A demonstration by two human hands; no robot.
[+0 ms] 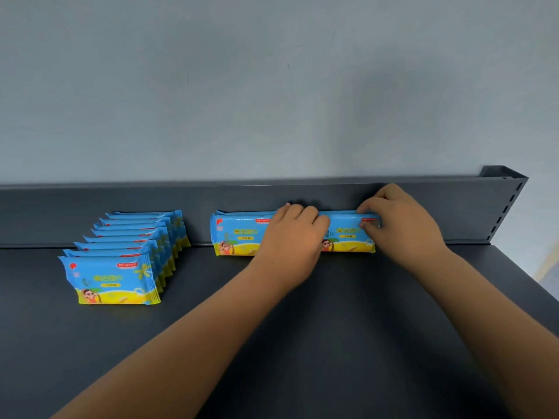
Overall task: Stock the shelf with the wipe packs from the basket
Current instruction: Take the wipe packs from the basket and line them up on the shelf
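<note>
yellow strip on front wipe pack reading "10" then blurred characters, larger yellow lettering above too blurred to read

pack row left on shelf, other packs right, against back lip

I count roughly 8 wipe packs standing in the left row, 2 more packs side by side at the back, on 1 shelf.

Single head view, looking forward and down from near onto dark shelf, wall behind.
</note>
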